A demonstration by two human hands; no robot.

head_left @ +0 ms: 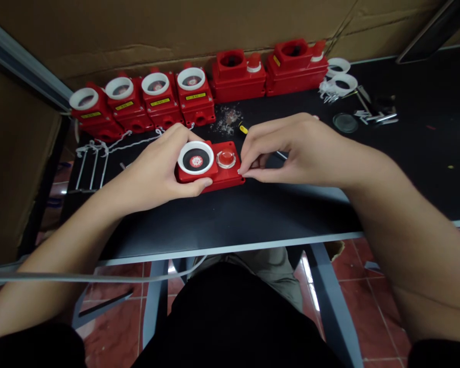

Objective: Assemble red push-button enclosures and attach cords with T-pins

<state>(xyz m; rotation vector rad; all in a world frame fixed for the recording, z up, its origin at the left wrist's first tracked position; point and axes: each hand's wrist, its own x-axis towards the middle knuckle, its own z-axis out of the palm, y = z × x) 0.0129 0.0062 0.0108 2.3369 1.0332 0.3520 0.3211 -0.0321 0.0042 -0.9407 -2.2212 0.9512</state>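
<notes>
On my workbench (230,225), a box (228,185) sits between my left hand (151,171), at its left end, and my right hand (291,148), at its front-right corner. Behind, six more boxes (239,91) line the back wall (138,30), debris (229,117) before them, a handle (244,130) just beyond my right hand. Rings (345,93), a disc (345,122) and metal pieces (385,118) lie right of the row; rods (105,169) lie left of my left hand

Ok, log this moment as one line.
left hand: holding red unit | right hand: pinched at unit's corner | behind: row of red units
</notes>
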